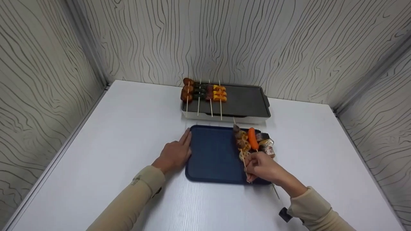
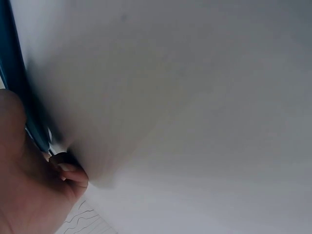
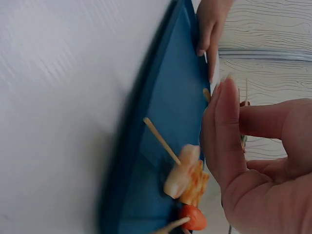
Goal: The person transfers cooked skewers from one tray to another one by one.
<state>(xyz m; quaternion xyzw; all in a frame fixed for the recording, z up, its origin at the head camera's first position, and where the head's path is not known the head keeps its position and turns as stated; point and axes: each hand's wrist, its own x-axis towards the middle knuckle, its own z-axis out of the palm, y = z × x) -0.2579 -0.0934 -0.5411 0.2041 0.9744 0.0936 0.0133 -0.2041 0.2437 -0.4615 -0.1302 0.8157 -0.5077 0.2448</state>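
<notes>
At the left rim of a dark blue tray, my left hand holds the edge, with thumb and curled fingers on either side in the left wrist view. My right hand pinches the stick of a skewer with brown pieces above the tray's right part. Beside it lie a skewer with browned pale slices, an orange-red sausage skewer and skewered silvery, dark-skinned chunks. The right hand hides some of the sticks. In the right wrist view a pale piece on a stick shows on the tray.
Behind the tray stands a griddle with a dark top and pale base. Several skewers lie on its left half, among them reddish-brown balls and yellow pieces. Patterned panels enclose the white table.
</notes>
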